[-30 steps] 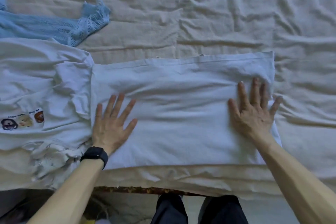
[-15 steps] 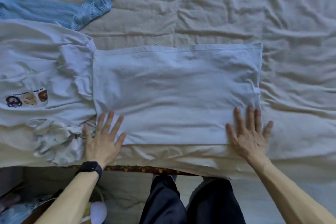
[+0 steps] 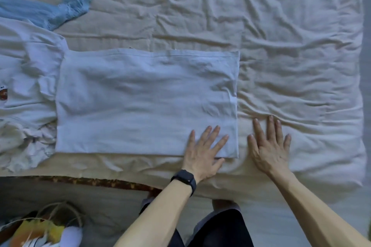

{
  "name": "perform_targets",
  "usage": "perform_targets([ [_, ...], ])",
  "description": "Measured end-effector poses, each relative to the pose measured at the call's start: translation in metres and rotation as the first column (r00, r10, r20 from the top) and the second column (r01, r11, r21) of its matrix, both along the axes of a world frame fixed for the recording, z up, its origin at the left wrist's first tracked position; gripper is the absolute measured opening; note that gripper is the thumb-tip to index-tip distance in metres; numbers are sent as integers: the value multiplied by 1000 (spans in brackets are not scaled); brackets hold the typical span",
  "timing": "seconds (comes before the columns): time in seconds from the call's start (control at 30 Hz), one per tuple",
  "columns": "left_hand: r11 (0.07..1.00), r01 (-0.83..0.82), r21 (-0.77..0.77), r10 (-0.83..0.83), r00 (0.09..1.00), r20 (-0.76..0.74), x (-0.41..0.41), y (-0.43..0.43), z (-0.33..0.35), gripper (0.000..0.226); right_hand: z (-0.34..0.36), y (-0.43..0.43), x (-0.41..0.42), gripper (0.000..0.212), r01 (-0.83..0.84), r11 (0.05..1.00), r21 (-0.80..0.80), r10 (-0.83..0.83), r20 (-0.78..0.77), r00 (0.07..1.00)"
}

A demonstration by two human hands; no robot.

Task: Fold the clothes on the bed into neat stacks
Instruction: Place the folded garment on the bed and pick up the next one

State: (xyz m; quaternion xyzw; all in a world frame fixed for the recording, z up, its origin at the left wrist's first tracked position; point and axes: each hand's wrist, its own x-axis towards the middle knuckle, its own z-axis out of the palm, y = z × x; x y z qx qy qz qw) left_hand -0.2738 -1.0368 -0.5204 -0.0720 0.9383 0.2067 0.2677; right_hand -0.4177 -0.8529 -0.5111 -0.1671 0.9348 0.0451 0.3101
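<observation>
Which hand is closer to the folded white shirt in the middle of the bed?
Left. The left hand lies flat on the near right corner of the folded white shirt; the right hand rests on the bedsheet just beyond its right edge, apart from it.

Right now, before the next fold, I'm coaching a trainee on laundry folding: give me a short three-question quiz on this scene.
1. True or false: the right hand lies flat on the folded white garment.
2. Which part of that garment does the left hand press? A) near right corner B) far left corner C) middle
3. Fill in: the fringed garment at the far left is ___ in colour.
Key: 1 false, it lies on the bedsheet just beside the garment; 2 A; 3 blue.
</observation>
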Motion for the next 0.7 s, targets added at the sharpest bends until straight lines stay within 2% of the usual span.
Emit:
perform_targets([
  [0.1,994,-42,-104,46,998,39,-31,40,3,82,-8,13,-3,63,-48,995,-86,46,-20,999],
  [0.2,979,-120,-165,128,991,39,-38,57,15,73,-14,22,-3,64,-71,989,-130,72,0,997],
  [0.3,973,-217,-77,209,972,-108,-39,58,32,59,-16,27,-8,65,-94,983,-155,102,47,994],
  [0.37,939,-344,-3,331,907,-258,-42,58,44,42,-13,29,-14,65,-108,983,-150,122,89,989],
  [0.43,795,-597,108,604,759,-243,-49,55,59,28,-5,28,-20,65,-110,982,-152,130,129,983],
  [0.5,548,-808,216,835,513,-200,-54,47,69,22,9,21,-28,65,-96,979,-178,119,126,985],
  [0.57,302,-892,335,951,259,-169,-55,35,78,18,24,5,-41,60,19,954,-300,17,117,993],
  [0.6,225,-897,380,972,182,-146,-55,28,82,15,32,-7,-50,57,131,919,-373,-72,170,983],
  [0.63,185,-896,404,981,145,-127,-55,23,86,14,40,-24,-61,57,267,866,-424,-165,262,951],
  [0.7,174,-890,421,984,139,-112,-52,18,90,13,48,-61,-82,61,544,716,-437,-303,508,807],
])
